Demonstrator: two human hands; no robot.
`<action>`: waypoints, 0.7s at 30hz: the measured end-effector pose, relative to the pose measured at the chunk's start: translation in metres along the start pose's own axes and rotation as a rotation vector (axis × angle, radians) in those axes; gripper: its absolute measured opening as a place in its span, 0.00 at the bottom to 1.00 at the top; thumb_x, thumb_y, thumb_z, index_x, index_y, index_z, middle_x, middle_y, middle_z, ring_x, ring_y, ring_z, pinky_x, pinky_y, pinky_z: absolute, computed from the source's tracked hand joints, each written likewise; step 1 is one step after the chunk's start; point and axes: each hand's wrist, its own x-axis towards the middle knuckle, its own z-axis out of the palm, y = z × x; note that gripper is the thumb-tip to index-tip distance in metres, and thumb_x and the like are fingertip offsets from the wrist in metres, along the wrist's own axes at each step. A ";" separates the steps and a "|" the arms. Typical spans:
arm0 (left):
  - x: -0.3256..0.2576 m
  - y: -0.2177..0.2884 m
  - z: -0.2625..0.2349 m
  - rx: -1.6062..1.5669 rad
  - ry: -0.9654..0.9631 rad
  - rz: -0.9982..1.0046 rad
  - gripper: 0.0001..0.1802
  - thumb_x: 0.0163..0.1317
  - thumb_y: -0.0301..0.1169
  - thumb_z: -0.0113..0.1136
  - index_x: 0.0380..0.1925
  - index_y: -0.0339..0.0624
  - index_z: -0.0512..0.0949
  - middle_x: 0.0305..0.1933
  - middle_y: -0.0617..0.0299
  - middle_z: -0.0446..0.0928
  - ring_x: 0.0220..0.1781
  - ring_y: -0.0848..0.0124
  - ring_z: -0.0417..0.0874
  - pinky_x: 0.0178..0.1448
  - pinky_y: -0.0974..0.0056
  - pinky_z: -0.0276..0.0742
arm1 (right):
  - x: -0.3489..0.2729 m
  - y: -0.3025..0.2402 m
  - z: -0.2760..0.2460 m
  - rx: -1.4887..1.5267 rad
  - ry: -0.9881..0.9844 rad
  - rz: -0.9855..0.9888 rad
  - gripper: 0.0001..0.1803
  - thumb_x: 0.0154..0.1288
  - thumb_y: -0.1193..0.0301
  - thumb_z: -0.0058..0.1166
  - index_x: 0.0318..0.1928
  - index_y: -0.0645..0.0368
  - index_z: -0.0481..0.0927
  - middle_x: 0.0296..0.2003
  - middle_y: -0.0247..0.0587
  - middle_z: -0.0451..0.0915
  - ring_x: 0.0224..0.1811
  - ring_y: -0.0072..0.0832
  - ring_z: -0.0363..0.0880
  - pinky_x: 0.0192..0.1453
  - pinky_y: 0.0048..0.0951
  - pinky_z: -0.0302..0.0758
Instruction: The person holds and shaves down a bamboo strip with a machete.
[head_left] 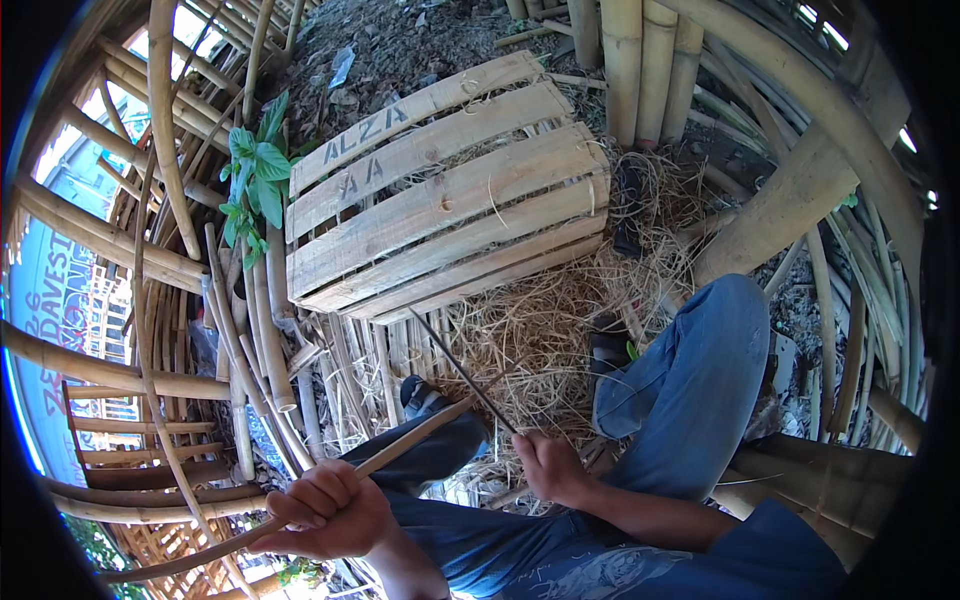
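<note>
My left hand grips a long thin bamboo strip that runs from the lower left up toward the middle. My right hand is closed on the handle of a dark narrow knife, whose blade slants up and left and crosses the strip's far end. Both hands rest above my knees in blue jeans. A dark shoe shows just beyond the strip.
A wooden slat crate lies ahead on its side. Pale shavings pile up beneath it. Bamboo poles stand at the back and right; bent bamboo frames fill the left. A green plant grows beside the crate.
</note>
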 end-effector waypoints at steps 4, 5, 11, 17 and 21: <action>-0.001 0.000 0.001 0.028 0.020 0.020 0.32 0.66 0.64 0.29 0.13 0.52 0.53 0.08 0.72 0.47 0.10 0.80 0.41 0.14 0.71 0.36 | 0.000 0.002 0.004 -0.078 -0.099 0.036 0.30 0.72 0.52 0.31 0.29 0.65 0.76 0.18 0.57 0.77 0.25 0.53 0.79 0.33 0.51 0.75; -0.001 -0.001 0.002 0.053 0.062 0.025 0.32 0.66 0.64 0.29 0.13 0.52 0.53 0.08 0.72 0.46 0.10 0.80 0.41 0.14 0.71 0.36 | 0.005 0.010 0.010 -0.080 -0.093 0.030 0.30 0.72 0.52 0.31 0.29 0.65 0.76 0.18 0.57 0.77 0.25 0.53 0.79 0.33 0.51 0.75; 0.002 -0.002 -0.001 0.075 0.148 0.037 0.32 0.66 0.63 0.30 0.13 0.53 0.50 0.09 0.72 0.43 0.12 0.81 0.40 0.15 0.70 0.35 | 0.023 0.035 0.023 -0.129 -0.088 0.220 0.35 0.71 0.49 0.26 0.31 0.66 0.78 0.24 0.61 0.79 0.34 0.55 0.80 0.42 0.52 0.74; 0.025 0.043 -0.011 -0.036 0.025 0.063 0.31 0.67 0.61 0.32 0.13 0.54 0.52 0.10 0.73 0.45 0.12 0.81 0.41 0.15 0.70 0.37 | 0.034 0.044 0.020 -0.178 -0.104 0.416 0.37 0.70 0.46 0.25 0.33 0.67 0.80 0.32 0.62 0.80 0.41 0.54 0.79 0.48 0.51 0.74; 0.054 0.105 -0.032 -0.057 -0.082 0.052 0.30 0.68 0.60 0.34 0.14 0.53 0.55 0.11 0.74 0.46 0.12 0.80 0.43 0.15 0.70 0.39 | 0.039 0.051 0.021 -0.192 -0.067 0.520 0.39 0.69 0.45 0.25 0.35 0.69 0.80 0.39 0.65 0.79 0.46 0.54 0.78 0.53 0.49 0.73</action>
